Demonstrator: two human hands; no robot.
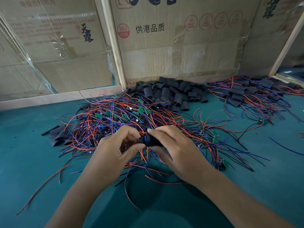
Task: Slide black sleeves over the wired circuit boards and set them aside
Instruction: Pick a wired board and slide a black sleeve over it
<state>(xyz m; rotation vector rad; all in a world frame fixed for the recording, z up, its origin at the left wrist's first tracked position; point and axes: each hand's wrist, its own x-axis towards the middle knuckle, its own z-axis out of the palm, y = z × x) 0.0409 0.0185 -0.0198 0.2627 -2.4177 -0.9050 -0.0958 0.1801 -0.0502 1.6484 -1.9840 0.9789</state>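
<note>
Above the tangled pile of wired boards (118,122), the right hand (174,150) pinches a black sleeve (152,142) between thumb and curled fingers, while the left hand (113,150) pinches the circuit board (141,140) at the sleeve's left mouth.

Left hand (118,145) and right hand (174,145) pinching black sleeve (152,142), over wired circuit boards (118,119), green table (24,145)

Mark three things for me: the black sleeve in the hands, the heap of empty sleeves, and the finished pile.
black sleeve (153,142): head view, its middle, between both hands.
heap of empty sleeves (172,92): head view, centre, by the cardboard.
finished pile (246,94): head view, a sleeved board, far right.
</note>
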